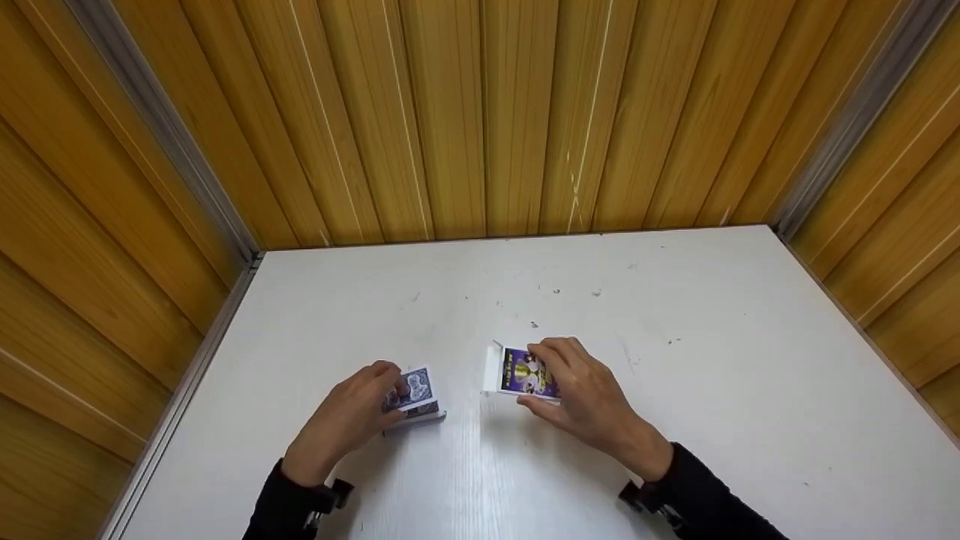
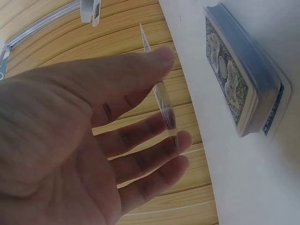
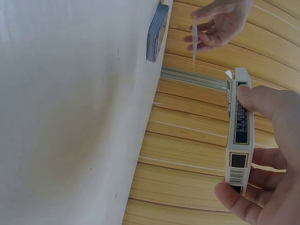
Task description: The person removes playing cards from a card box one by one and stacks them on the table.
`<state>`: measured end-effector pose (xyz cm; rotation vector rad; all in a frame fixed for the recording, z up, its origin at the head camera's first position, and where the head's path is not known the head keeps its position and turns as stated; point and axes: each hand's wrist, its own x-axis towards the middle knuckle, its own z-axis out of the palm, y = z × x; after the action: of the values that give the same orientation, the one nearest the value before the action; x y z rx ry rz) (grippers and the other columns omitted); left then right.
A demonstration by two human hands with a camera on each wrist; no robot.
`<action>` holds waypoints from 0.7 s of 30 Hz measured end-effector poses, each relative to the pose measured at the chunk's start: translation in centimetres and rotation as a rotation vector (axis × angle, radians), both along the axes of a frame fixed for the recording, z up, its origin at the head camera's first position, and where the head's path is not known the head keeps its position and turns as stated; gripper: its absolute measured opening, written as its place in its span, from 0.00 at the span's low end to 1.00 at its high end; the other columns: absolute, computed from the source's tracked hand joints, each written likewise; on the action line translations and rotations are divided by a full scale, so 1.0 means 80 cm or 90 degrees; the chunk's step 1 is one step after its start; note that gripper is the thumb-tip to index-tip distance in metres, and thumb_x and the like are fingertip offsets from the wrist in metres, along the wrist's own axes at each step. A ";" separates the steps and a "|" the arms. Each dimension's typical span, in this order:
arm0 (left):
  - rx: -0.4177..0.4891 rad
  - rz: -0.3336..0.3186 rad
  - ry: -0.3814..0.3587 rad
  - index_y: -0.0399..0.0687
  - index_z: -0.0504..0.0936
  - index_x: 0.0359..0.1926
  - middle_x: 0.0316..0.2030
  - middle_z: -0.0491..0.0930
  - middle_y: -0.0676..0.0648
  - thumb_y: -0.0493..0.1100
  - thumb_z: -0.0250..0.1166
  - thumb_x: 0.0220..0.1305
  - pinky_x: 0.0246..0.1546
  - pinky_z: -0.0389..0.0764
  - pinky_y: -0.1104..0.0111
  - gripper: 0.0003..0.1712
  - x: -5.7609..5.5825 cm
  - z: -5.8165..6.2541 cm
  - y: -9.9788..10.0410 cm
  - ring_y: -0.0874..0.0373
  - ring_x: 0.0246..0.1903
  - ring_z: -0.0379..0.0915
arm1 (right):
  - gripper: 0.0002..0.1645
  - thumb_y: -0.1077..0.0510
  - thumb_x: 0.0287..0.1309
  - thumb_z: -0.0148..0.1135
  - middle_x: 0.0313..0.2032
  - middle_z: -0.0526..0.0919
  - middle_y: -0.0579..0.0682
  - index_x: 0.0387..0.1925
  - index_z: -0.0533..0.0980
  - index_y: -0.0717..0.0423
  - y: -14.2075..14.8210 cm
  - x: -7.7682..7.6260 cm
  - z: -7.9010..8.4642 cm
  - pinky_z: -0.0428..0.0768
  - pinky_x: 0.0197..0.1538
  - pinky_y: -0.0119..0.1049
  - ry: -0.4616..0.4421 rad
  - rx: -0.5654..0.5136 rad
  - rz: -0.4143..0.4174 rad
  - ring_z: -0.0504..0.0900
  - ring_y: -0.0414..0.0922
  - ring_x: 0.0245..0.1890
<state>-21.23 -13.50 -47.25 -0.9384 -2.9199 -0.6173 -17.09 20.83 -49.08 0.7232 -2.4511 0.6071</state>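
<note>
My left hand (image 1: 352, 409) pinches a thin playing card (image 1: 418, 384) with a blue patterned back between thumb and fingers. Seen edge-on in the left wrist view, the card (image 2: 165, 110) stands apart from the tabletop. Below and beside that hand, a deck of playing cards (image 2: 229, 70) lies stacked on the table, its lowest part jutting out a little. My right hand (image 1: 589, 401) grips a card box (image 1: 525, 373) with a purple and gold face. The box's white end flap points left, toward the other hand. Black print and a barcode mark the box's side (image 3: 240, 126) in the right wrist view.
A white table (image 1: 480, 300) with small dark marks spreads under both hands. Wood-patterned panels (image 1: 480, 120) close it in at the back and both sides, with grey metal strips (image 1: 180, 135) at the corners.
</note>
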 end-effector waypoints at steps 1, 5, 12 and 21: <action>0.000 0.000 -0.007 0.46 0.80 0.38 0.53 0.81 0.42 0.33 0.81 0.51 0.46 0.82 0.56 0.18 0.000 -0.001 0.001 0.53 0.46 0.79 | 0.44 0.44 0.50 0.82 0.53 0.78 0.54 0.61 0.76 0.63 0.000 0.000 0.000 0.81 0.39 0.36 0.000 0.000 0.000 0.77 0.46 0.51; 0.003 -0.009 -0.028 0.45 0.80 0.39 0.53 0.81 0.42 0.32 0.80 0.52 0.45 0.82 0.56 0.18 -0.001 -0.007 0.002 0.52 0.46 0.78 | 0.44 0.43 0.50 0.82 0.53 0.78 0.54 0.61 0.76 0.63 0.000 0.000 0.000 0.81 0.40 0.36 0.001 0.001 0.000 0.77 0.46 0.52; 0.002 -0.015 -0.072 0.44 0.82 0.39 0.51 0.81 0.43 0.31 0.78 0.54 0.46 0.82 0.56 0.15 -0.003 -0.016 0.005 0.52 0.46 0.78 | 0.43 0.43 0.50 0.82 0.54 0.78 0.54 0.61 0.76 0.63 -0.001 0.001 0.000 0.81 0.40 0.37 -0.007 0.002 0.002 0.77 0.47 0.52; -0.007 -0.002 -0.109 0.45 0.82 0.38 0.49 0.81 0.46 0.28 0.76 0.54 0.47 0.82 0.56 0.14 -0.008 -0.028 0.007 0.54 0.44 0.78 | 0.43 0.42 0.50 0.81 0.53 0.78 0.53 0.60 0.76 0.62 -0.001 0.000 0.000 0.81 0.40 0.37 -0.004 0.011 0.002 0.77 0.47 0.53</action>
<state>-21.89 -12.97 -49.48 -0.9348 -3.0750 -0.7166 -17.05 20.79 -49.09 0.7324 -2.4638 0.5914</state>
